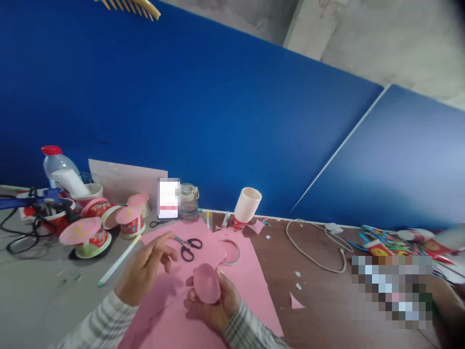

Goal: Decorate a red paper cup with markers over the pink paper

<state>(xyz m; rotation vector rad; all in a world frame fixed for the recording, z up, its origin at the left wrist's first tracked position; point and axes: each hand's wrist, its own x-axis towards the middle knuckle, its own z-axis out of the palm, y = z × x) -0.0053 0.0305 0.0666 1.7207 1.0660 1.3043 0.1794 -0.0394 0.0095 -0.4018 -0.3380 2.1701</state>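
My right hand point(225, 301) grips a rounded piece of pink paper point(207, 285), thumb along its right edge and fingers behind it. To the left, my left hand point(147, 269) hovers over the pink paper sheet point(250, 310), its fingers loosely bent and apart, holding nothing. Just beyond it lie black-handled scissors point(187, 248) on the sheet. A roll of tape point(239, 253) rests on its far right part, beyond my right hand. Along the sheet's left side runs a white pen with a green tip point(119, 261).
Paper cups with pink discs point(131, 220) crowd the left, near a red-capped bottle point(60, 162). White stacked cups point(248, 206) and a glass jar point(189, 201) stand by the blue partition point(218, 106). A white cable point(308, 259) and paper scraps point(296, 301) lie right; a person's arm point(445, 305) is farther right.
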